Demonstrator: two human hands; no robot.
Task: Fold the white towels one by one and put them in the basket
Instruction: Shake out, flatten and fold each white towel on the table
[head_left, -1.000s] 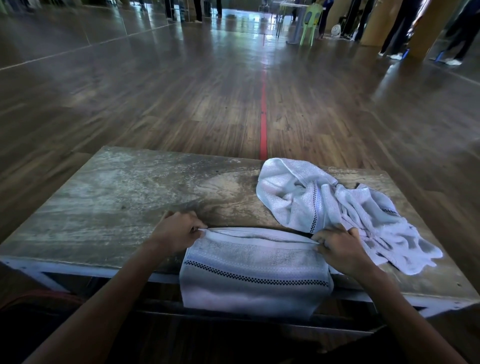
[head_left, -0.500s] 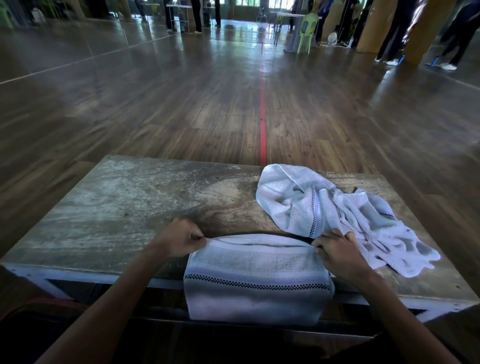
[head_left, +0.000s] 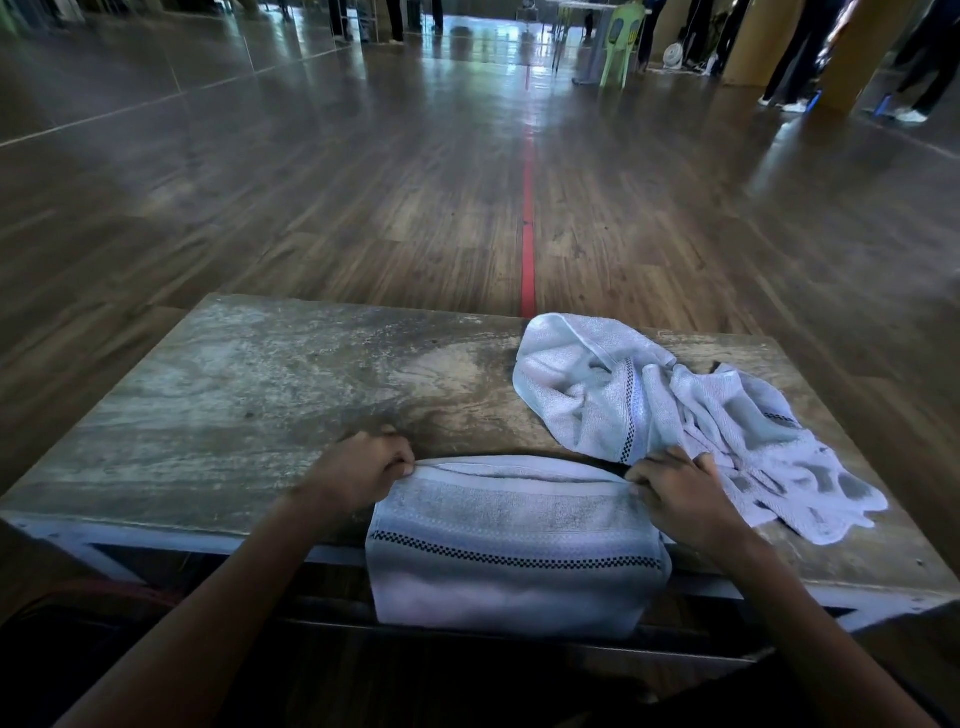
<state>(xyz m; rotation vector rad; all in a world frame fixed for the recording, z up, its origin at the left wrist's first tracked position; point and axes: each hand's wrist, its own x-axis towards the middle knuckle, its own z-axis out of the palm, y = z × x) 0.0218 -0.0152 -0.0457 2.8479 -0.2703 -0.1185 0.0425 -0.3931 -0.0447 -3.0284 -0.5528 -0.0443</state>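
Note:
A white towel (head_left: 514, 540) with a black checkered stripe lies doubled over the near edge of the worn wooden table (head_left: 249, 395), its lower part hanging down in front. My left hand (head_left: 363, 470) pinches its upper left corner and my right hand (head_left: 675, 493) pinches its upper right corner, both at the fold's far edge. A second white towel (head_left: 665, 410) lies crumpled on the table's right side, touching my right hand. No basket is in view.
The table's left half is bare wood. Beyond it stretches a wooden floor with a red line (head_left: 528, 244). Far back stand a green plastic chair (head_left: 621, 44), a table, a yellow pillar (head_left: 857, 52) and several people's legs.
Both hands have slid slightly toward me with the towel's upper edge, and a little more of the towel hangs over the table edge. The crumpled towel has not moved.

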